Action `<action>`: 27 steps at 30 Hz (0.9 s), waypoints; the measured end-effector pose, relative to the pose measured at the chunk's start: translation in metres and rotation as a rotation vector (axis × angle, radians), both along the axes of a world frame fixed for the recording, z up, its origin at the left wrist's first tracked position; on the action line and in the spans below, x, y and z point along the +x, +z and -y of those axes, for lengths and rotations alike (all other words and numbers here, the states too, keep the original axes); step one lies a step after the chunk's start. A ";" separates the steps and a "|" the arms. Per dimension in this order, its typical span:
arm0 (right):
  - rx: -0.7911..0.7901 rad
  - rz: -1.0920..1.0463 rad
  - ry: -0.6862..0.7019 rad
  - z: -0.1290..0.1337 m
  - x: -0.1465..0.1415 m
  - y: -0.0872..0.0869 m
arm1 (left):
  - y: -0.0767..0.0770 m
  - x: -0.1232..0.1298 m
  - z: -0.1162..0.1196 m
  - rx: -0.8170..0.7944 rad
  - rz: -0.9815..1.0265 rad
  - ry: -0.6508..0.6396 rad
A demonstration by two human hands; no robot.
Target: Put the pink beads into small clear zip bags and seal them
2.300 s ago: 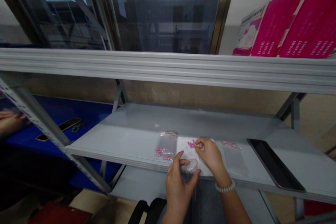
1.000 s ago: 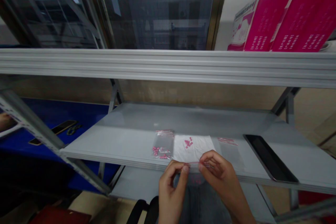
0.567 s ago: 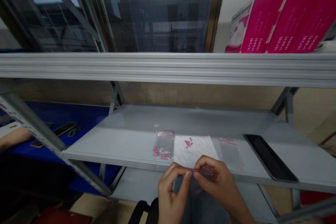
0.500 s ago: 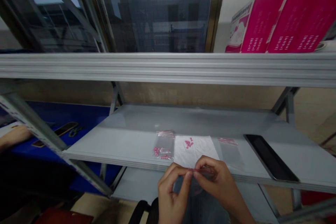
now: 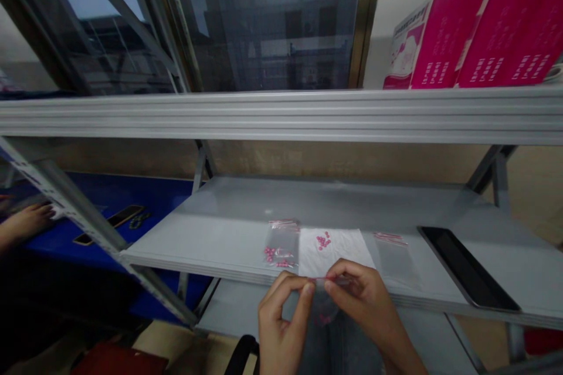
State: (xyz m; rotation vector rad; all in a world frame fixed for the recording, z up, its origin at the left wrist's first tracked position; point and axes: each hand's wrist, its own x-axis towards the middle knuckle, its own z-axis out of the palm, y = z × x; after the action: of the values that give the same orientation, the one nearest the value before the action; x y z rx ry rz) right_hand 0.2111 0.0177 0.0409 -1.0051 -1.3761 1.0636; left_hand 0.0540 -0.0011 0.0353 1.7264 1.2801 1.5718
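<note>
Between my hands hangs a small clear zip bag (image 5: 324,304) with a red seal line along its top. A few pink things, likely beads, show blurred near its bottom. My left hand (image 5: 284,319) pinches one end of the seal between thumb and forefinger. At the other end, my right hand (image 5: 367,302) pinches the seal the same way. Just beyond, a white tissue (image 5: 345,252) lies on the shelf with several pink beads (image 5: 324,240) on it. To its left is a clear zip bag holding pink beads (image 5: 281,243); to its right lies a flat clear bag (image 5: 396,261) with red seal lines.
A black tablet (image 5: 468,269) lies at the right of the grey shelf (image 5: 197,234). A metal rail (image 5: 281,116) crosses above it, with pink boxes (image 5: 475,35) on top at right. At left, another person's hand (image 5: 30,220) is over a blue table (image 5: 162,193) with a phone (image 5: 125,215).
My hands have drawn slightly apart, showing more of the seal line between them. The view has shifted a little to the left. The other person's hand has moved and now touches something whitish.
</note>
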 end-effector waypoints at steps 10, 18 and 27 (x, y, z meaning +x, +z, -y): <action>-0.036 -0.105 0.090 -0.039 -0.032 0.019 | 0.024 -0.039 -0.022 0.056 0.051 0.174; -0.031 -0.123 -0.050 -0.115 -0.066 0.016 | 0.014 -0.057 -0.113 -0.011 -0.055 0.337; 0.070 -0.067 -0.423 -0.075 0.004 -0.001 | -0.010 -0.060 -0.138 -0.044 -0.347 0.422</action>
State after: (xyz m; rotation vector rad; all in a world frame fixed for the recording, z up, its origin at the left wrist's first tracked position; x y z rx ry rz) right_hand 0.2153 0.0930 0.0397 -1.1357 -1.0750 0.7208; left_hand -0.0062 0.1365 0.0254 1.8424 1.9388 1.4791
